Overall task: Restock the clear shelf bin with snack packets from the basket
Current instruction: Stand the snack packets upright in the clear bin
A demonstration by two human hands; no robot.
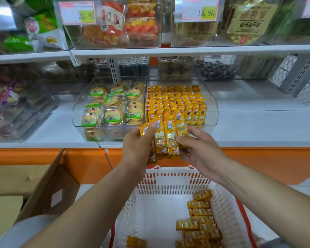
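Fan of yellow snack packets (pixel 166 138) held at the clear shelf bin's (pixel 211 115) front lip, above the basket (pixel 174 176) — long axes upright, tops toward the bin. Left hand (pixel 138 145) pinches the left edge, right hand (pixel 199 151) the lower right; bin straight ahead.

Left price tag (pixel 77 13) reads 20.80; right price tag (pixel 199 8) apparently 13.90.

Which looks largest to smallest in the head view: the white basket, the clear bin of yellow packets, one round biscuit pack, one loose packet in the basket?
1. white basket, nearest the camera.
2. clear bin.
3. round biscuit pack and loose packet: look alike, not ranked.
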